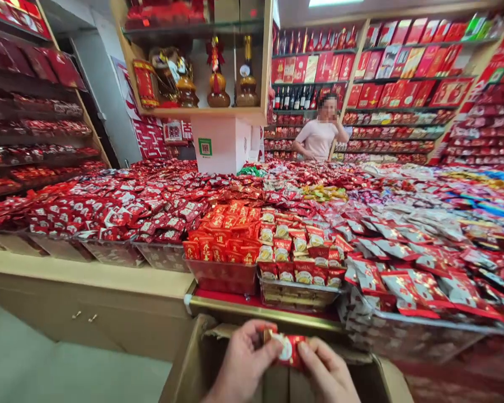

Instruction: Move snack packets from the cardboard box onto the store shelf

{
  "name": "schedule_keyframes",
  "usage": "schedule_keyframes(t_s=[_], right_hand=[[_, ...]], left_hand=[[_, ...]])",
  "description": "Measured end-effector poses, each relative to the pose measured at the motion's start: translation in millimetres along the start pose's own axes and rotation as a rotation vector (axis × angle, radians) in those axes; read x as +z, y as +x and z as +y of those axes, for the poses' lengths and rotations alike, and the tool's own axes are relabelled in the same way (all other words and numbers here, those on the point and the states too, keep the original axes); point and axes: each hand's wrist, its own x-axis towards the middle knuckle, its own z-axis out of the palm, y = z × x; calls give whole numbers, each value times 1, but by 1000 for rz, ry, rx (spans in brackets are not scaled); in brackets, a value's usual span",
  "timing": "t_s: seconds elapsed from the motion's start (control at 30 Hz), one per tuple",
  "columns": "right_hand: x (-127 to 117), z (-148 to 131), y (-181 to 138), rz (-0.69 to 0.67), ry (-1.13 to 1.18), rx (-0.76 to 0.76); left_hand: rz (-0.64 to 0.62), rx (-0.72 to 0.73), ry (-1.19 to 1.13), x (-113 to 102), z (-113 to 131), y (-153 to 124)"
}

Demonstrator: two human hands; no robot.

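Small glossy red film packet [293, 349] at 6 o'clock in view, over an open brown cardboard box [187, 358]. Left hand [244, 358] pinches its 9 o'clock end, right hand [326, 370] its 3 o'clock end. Probably light, slick, crinkly; contents perhaps crushable; best held by the ends. White patch mid-face; print too blurred to read.

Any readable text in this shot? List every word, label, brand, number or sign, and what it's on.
"DURIAN": on the red-and-cream packets, front centre.
Gold Chinese characters on the orange-red packets beside them: too small to read surely.
Held packet: print too blurred.
Green-framed QR sign on the white pillar: caption too small.
Boxes and bottles on the back shelves: unreadable.
No legible numbers.
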Motion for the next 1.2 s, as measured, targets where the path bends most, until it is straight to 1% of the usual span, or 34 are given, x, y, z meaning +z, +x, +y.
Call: schedule_keyframes(t_s=[0.1, 0.2, 0.27, 0.33, 0.37, 0.4, 0.47, 0.53, 0.57, 0.6, 0.67, 0.7, 0.83, 0.9, 0.93, 1.0, 1.07, 1.13, 1.2], right_hand=[[2, -11, 7, 82, 211, -51], [7, -22, 10, 96, 313, -34], [9, -25, 10, 88, 318, -23], [8, -23, 10, 126, 187, -89], [7, -21, 9, 166, 70, -172], [5, -19, 9, 202, -67, -299], [1, -16, 8, 208, -359, -618], [-1, -15, 6, 113, -577, -889], [-2, -14, 4, 53, -646, -971], [-2, -14, 2, 6, -691, -1004], [0, -11, -2, -9, -687, -954], [1, -10, -4, 14, -642, -882], [10, -7, -6, 148, -261, -465], [12, -9, -4, 148, -92, -304], [13, -11, -3, 132, -38, -249], [12, -10, 1, 81, 15, -179], [10, -5, 3, 34, 26, -147], [10, 4, 4, 6, 42, -125], [9, 10, 4, -22, 53, -95]], left_hand=[[-23, 15, -77, 12, 27, 4], [-39, 17, -151, 16, 36, 6], [-56, 4, -168, 16, 36, 5], [-47, -28, -150, 15, 35, 2], [-39, -52, -142, 14, 36, 1], [-41, -83, -147, 13, 37, 0], [-79, -142, -202, 12, 42, -3], [-121, -169, -281, 11, 46, -4], [-128, -164, -309, 11, 48, -5], [-125, -150, -325, 11, 49, -5], [-112, -111, -338, 11, 48, -4], [-105, -86, -337, 12, 47, -3], [-61, 8, -265, 15, 40, 0], [-65, 27, -210, 15, 37, 1], [-77, 32, -181, 14, 36, 0], [-110, 30, -97, 10, 34, -1], [-126, 12, -8, 7, 32, -3], [-103, -5, 36, 4, 30, -5], [-75, -10, 14, 4, 27, -6]])
